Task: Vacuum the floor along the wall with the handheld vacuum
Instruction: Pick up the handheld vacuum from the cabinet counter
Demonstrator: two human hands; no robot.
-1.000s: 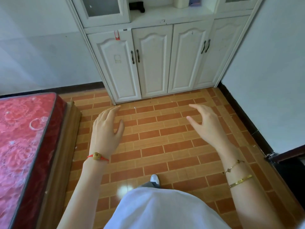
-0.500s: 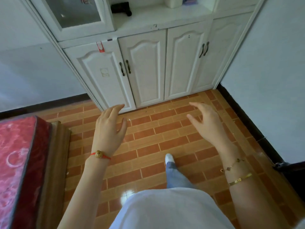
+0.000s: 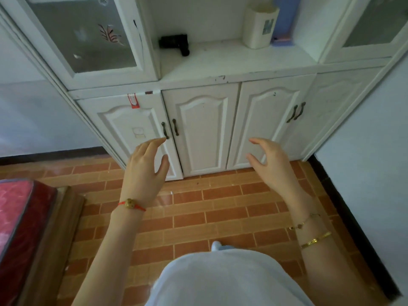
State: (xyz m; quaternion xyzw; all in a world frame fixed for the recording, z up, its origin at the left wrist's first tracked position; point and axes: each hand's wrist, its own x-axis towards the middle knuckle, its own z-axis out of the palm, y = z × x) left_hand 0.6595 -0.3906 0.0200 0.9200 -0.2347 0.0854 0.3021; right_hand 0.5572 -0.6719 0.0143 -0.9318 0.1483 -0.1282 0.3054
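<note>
A small black handheld vacuum (image 3: 175, 43) lies on the open shelf of the white cabinet (image 3: 220, 69), at its back left. Both my hands hover in front of the lower cabinet doors, well below the shelf. My left hand (image 3: 144, 173) is held out with relaxed fingers and holds nothing. My right hand (image 3: 272, 163) has loosely spread fingers and is empty too. The brick-pattern tiled floor (image 3: 209, 208) runs along the wall (image 3: 366, 173) on the right, edged by a dark baseboard (image 3: 331, 188).
A cream container (image 3: 259, 27) and a blue object (image 3: 283, 21) stand at the shelf's back right. A bed with a red mattress (image 3: 19, 219) on a wooden frame (image 3: 57, 235) fills the lower left. Glass-front doors flank the shelf.
I have stepped closer to the cabinet and the view has tilted up, so the shelf with the vacuum now shows fully. Both hands have risen toward the cabinet doors.
</note>
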